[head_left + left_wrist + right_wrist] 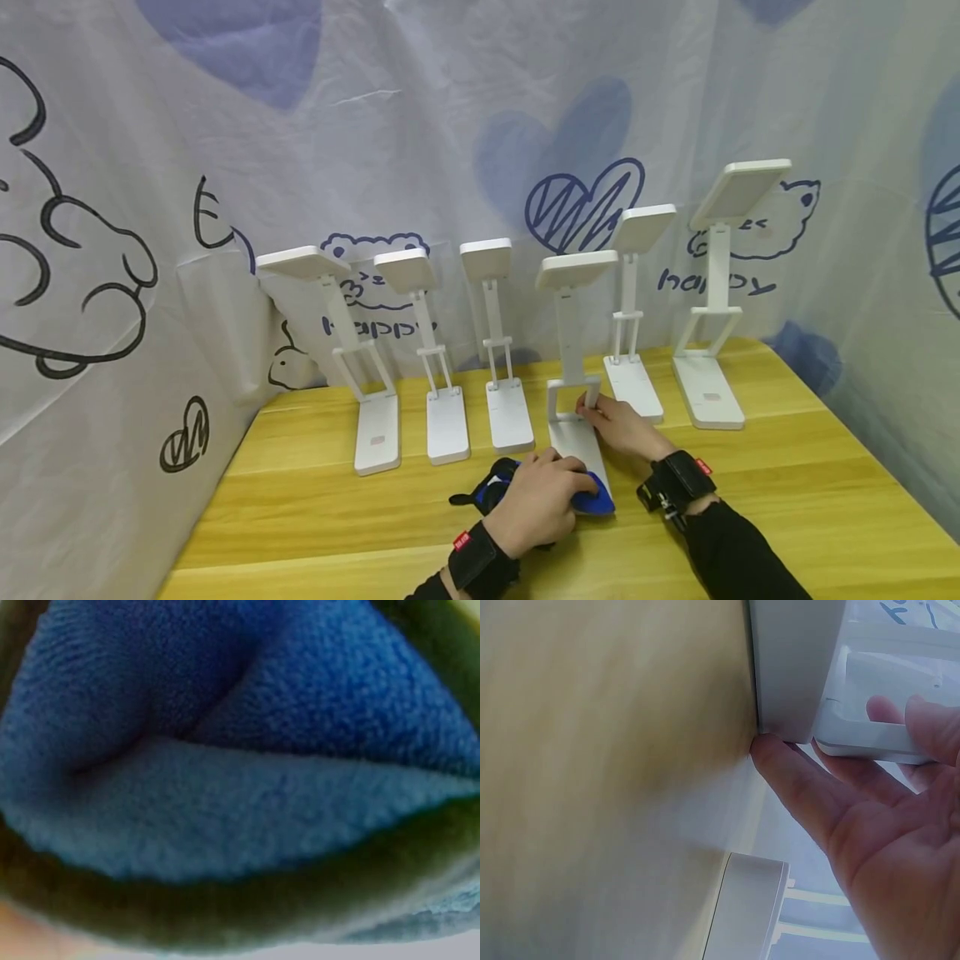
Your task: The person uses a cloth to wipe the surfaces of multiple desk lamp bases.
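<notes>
My left hand (536, 496) grips a bunched blue cloth (596, 498) on the near end of a white desk lamp's base (577, 440). Soft folds of that cloth (315, 697) fill the left wrist view and hide the lamp there. At the lamp's right side, my right hand (624, 427) pinches the lower frame of its arm. The right wrist view has the thumb and fingers around this frame (874, 739), with one fingertip touching the base's corner (787, 667). The lamp stands upright, its head (576, 271) tilted forward.
Similar white lamps stand in a row on the wooden table (300, 500): several, including one at the far left (377, 433) and a taller one at the right (708, 392). A dark strap (465, 498) lies by my left hand. A patterned curtain (420, 150) hangs behind.
</notes>
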A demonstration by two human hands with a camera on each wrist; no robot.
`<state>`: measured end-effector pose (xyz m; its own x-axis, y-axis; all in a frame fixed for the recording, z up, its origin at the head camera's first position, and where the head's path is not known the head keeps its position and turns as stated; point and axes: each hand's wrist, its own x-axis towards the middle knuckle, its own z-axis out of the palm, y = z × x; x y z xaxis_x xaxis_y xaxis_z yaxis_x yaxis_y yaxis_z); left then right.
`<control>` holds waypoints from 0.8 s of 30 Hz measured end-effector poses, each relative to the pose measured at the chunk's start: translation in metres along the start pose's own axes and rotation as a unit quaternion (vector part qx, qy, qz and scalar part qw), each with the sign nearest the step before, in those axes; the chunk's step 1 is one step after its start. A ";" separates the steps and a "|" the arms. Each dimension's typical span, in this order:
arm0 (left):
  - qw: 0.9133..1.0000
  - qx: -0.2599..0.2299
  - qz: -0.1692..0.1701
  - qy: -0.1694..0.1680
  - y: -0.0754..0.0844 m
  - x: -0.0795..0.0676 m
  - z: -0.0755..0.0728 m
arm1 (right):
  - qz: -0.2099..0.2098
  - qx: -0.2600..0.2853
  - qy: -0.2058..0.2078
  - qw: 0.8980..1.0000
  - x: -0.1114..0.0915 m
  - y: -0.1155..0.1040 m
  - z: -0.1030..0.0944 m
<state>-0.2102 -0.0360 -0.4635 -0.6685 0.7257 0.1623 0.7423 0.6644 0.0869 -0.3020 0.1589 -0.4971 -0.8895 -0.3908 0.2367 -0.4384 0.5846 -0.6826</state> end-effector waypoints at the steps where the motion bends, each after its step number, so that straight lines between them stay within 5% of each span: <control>1: 1.000 -0.002 -0.001 0.001 -0.001 -0.001 0.000 | 0.001 0.000 -0.001 1.000 0.000 0.001 0.000; 24: 0.998 -0.020 -0.049 0.032 -0.022 -0.007 -0.002 | 0.012 -0.003 -0.005 1.000 -0.001 -0.004 -0.001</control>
<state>-0.2215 -0.0562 -0.4641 -0.7343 0.6444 0.2136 0.6760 0.7228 0.1434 -0.3001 0.1582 -0.4938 -0.8985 -0.3836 0.2134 -0.4177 0.5976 -0.6844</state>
